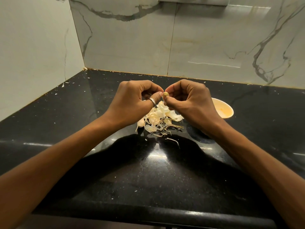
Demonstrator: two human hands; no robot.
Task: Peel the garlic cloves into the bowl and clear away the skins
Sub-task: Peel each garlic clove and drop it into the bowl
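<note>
Both hands are raised over the black counter, fingertips meeting. My right hand (189,100) pinches a small garlic clove (165,94) between thumb and fingers. My left hand (133,100), with a ring on its thumb, has its curled fingers touching the clove's left side. Below the hands lies a pile of pale garlic skins (158,119), with an unpeeled clove (141,123) at its left edge. A cream bowl (223,109) stands to the right, half hidden by my right hand; its contents do not show.
The black stone counter (148,171) runs into a corner of marble-patterned wall tiles (132,38). Small skin flakes are scattered over the counter, some near the back left corner (63,84). The counter's front edge (148,212) is close to me.
</note>
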